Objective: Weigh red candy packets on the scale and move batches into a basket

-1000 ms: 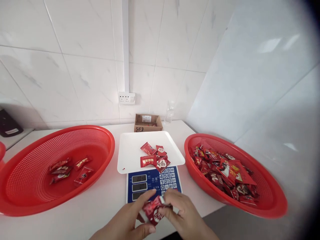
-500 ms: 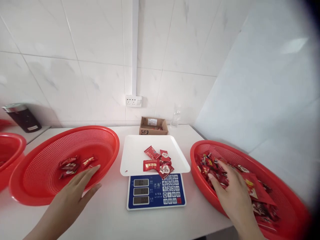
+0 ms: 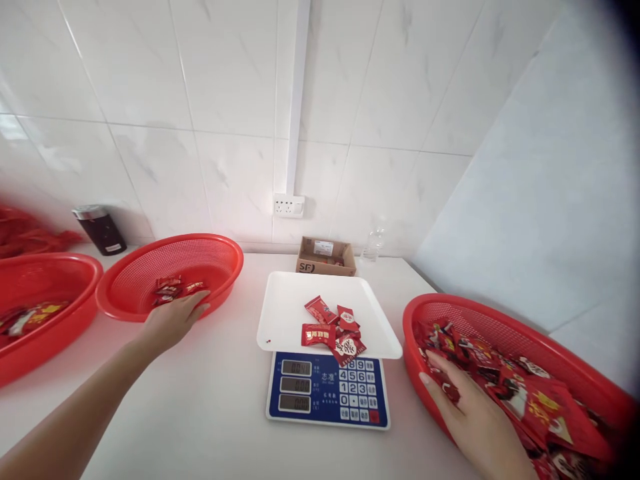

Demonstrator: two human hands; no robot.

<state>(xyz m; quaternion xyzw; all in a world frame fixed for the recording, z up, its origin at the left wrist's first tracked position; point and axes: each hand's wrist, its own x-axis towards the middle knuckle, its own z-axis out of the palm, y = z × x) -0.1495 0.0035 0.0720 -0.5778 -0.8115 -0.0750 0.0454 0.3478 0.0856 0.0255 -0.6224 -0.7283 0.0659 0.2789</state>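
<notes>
My left hand (image 3: 175,321) is open, fingers stretched out over the near rim of a red plastic basket (image 3: 120,270). A few red-wrapped candies (image 3: 170,288) lie in this basket. On the right, my right hand (image 3: 470,403) is open, thumb and fingers apart, at the near left side of another red basket (image 3: 415,313) full of candies and red packets (image 3: 545,410). Between the hands stands a digital scale (image 3: 327,390) with a white tray (image 3: 285,300). Several red candies (image 3: 320,335) are heaped on the tray; its top display seems to read 0.041.
A third red basket (image 3: 55,263) with packets stands at the far left. Behind it is a dark flask (image 3: 105,230). A small cardboard box (image 3: 327,267) and a clear plastic container (image 3: 373,245) stand by the tiled wall, below a socket (image 3: 289,206).
The left basket has slid away toward the wall, with my left hand reaching forward at its rim. My right hand is lower at the right basket. The view has shifted left.
</notes>
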